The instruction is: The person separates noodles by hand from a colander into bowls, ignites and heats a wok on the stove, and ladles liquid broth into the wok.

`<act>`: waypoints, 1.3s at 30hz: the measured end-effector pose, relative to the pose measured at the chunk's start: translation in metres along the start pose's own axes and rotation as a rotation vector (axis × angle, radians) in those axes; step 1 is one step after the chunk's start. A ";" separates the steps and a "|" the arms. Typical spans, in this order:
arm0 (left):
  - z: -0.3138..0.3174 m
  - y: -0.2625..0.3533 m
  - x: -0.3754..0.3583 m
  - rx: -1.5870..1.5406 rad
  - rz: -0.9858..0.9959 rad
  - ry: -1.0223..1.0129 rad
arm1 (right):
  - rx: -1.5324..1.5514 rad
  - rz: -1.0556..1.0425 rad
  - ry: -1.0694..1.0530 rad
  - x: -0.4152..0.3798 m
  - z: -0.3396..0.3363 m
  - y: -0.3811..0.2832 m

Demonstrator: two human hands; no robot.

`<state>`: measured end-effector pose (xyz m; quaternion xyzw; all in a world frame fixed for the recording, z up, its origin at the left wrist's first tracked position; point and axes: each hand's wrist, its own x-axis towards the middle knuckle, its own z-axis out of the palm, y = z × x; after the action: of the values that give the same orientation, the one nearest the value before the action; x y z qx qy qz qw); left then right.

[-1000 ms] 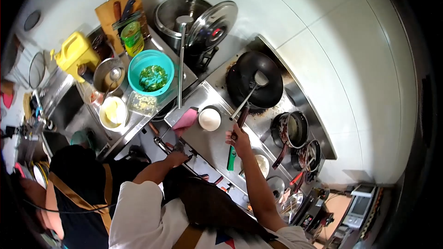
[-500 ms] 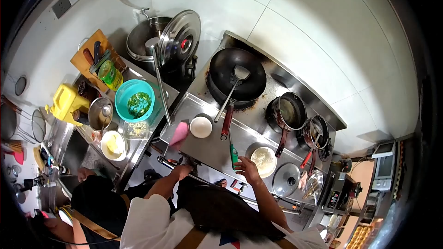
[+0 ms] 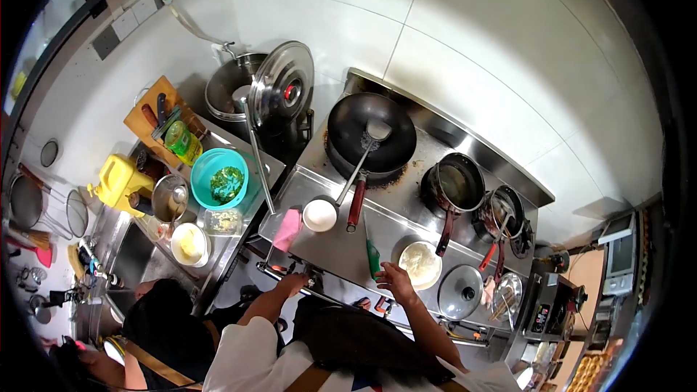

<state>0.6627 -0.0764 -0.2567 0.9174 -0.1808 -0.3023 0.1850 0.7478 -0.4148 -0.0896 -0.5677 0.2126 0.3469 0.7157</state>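
Note:
My left hand (image 3: 294, 284) is low at the stove's front edge, its fingers closed at a dark control knob (image 3: 313, 276) that they partly hide. My right hand (image 3: 396, 281) hovers over the steel counter with its fingers loosely apart, beside the handle end of a green lighter (image 3: 373, 258). The lighter lies on the counter, its thin rod pointing toward the wok. Just right of that hand stands a white bowl (image 3: 420, 265) with pale, creamy contents. A black wok (image 3: 352, 120) with a metal spatula (image 3: 378, 129) in it sits on the burner behind.
Left of the lighter are an empty-looking white bowl (image 3: 319, 215) and a pink cloth (image 3: 288, 230). Two dark saucepans, one nearer (image 3: 456, 183), and a glass lid (image 3: 460, 292) are at right. A teal basin (image 3: 219, 178) holds chopped greens. A co-worker (image 3: 167, 327) stands at left.
The view has tilted, so everything sits slightly lower in it. My right fingers have drawn back a little from the lighter. My left hand stays at the stove front.

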 end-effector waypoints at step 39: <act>-0.718 -0.375 -0.175 0.738 -1.197 1.281 | -0.261 0.166 0.162 0.000 0.087 -0.029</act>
<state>1.0602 0.4915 0.1983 0.8497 0.3709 0.2896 -0.2379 0.7612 -0.3350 -0.0477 -0.6624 0.2689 0.3825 0.5853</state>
